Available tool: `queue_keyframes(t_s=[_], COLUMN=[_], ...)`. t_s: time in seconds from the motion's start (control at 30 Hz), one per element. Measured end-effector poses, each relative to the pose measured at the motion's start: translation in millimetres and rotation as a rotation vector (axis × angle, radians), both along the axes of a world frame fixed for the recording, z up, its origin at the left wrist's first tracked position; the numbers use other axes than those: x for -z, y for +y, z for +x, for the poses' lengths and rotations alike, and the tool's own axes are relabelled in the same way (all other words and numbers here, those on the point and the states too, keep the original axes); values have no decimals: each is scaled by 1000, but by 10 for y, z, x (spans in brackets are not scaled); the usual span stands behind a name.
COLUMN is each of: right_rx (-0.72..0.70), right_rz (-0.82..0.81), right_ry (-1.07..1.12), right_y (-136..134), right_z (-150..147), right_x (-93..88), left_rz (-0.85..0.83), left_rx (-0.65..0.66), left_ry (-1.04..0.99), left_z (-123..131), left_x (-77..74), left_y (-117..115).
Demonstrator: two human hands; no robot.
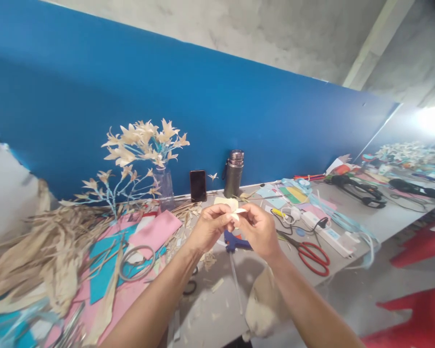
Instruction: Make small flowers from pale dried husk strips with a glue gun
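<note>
- Here are the petals, cream and thin, up in front of me between my two hands, clear of the table.
- My left hand pinches them from one side, thumb and fingertips pressed together on the edge.
- My right hand comes in from the other, fingers curled and tips clamped on the same small piece; exactly which fingertip bears on it, I can't tell.
- Why both hands? Something so slight would likely flop or turn in one, so I'd say each steadies the other's grip.
- Arms now: left forearm slants up from the lower left, right forearm from the lower right, making a peak at the petals, wrists lifted off the table.
- Just below my hands lies the glue gun, probably parked there for easy reach; red scissors rest to my right, handles towards me.
- Over by the wall, the phone and flask stand upright, out of the way, I'd guess.
- Finished-looking flowers stand in the vase, perhaps to keep their heads uncrushed; husks heap at far left.
</note>
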State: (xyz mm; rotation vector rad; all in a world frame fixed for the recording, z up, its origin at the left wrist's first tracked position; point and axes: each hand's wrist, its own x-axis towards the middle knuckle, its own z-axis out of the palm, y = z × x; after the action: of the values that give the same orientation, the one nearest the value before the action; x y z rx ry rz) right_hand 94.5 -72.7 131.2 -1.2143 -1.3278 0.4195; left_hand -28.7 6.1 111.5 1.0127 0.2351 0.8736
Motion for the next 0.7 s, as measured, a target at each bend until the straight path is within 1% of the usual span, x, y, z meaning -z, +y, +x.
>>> queue_keyframes(t_s=[0.1, 0.3, 0.43, 0.57, 0.7], right_rx=[-32, 128, 156, 199, 169], right_rz=[11, 162, 219, 212, 148], right_ry=[-16, -89, -202, -230, -150], right_y=[-21, -62, -107, -118, -57], right_z=[28, 105, 122, 85, 23], right_x=[21, 99, 59, -2, -4], left_rz=[-11, -14, -13, -40, -64], left_rx=[13, -12, -20, -47, -50], left_ry=[-9, -24, -19, -1, 5], left_z=[-7, -5, 9, 18, 22], left_x=[-12, 3, -9, -41, -75], left_y=[-4, 12, 0, -33, -63])
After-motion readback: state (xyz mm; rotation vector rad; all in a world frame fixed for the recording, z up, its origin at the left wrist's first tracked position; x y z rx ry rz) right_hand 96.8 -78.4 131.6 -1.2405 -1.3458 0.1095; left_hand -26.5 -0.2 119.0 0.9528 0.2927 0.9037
